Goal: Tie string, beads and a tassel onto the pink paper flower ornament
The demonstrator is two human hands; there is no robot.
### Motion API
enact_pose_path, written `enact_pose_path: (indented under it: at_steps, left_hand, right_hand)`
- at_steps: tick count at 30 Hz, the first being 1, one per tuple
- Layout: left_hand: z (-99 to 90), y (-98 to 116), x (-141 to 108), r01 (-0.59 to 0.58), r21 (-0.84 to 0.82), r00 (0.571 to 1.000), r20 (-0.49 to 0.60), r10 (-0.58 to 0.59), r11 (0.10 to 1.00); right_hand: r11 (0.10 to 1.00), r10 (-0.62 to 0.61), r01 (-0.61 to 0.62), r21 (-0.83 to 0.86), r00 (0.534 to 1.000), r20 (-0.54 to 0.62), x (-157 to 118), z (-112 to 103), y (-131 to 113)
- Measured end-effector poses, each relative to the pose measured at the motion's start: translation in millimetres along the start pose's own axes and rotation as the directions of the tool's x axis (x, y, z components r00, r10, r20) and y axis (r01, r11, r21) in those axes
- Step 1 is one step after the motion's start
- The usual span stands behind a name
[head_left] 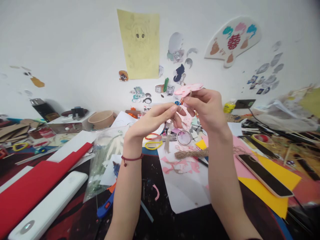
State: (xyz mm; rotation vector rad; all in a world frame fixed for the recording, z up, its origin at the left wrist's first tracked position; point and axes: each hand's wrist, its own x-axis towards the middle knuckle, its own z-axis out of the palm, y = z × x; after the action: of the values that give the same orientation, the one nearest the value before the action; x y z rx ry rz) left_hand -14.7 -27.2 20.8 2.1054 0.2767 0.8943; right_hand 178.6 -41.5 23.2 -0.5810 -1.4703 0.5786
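In front of my face, both hands are raised above the cluttered table. My right hand [208, 105] is closed, thumb against fingertips, on a pink paper cutout [188, 89] held nearly edge-on. My left hand [162, 115] is close beside it, thumb and fingers pinched near a thin strand under the cutout; what lies between those fingertips is too small to make out. Below and behind the hands, another pink spotted cutout [186, 122] shows in part. Under them are a roll of clear tape [184, 137], a bundle of twine [191, 153] and scissors with red and yellow handles [153, 145].
A white sheet [186, 196] with pink scraps lies in front. A blue utility knife [106, 205], a white power bank [50, 206] and red card [40, 186] are left. A phone [265, 175] rests on yellow paper [282, 203] to the right. Behind stands a wall.
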Motion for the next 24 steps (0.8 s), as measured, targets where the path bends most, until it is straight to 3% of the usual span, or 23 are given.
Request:
enact_pose_path:
  at_steps: [3,13,24]
  left_hand:
    - [3.2,-7.1,4.6,-0.025,-0.056,1.000,0.001,0.025,0.998]
    - [21.9,-10.8,21.3,-0.141,-0.018,0.971,-0.197,0.135,0.990]
    - [45.7,-4.8,27.6,-0.167,0.158,0.887,-0.406,0.219,0.973]
  right_hand:
    - [1.000,-0.006,0.006,-0.016,1.000,0.012,-0.7,-3.3,-3.5]
    - [0.998,-0.005,0.006,-0.061,1.000,0.019,-2.1,-14.8,-10.8]
    - [0.994,-0.055,0.050,-0.097,0.997,-0.052,-3.0,-25.9,-14.8]
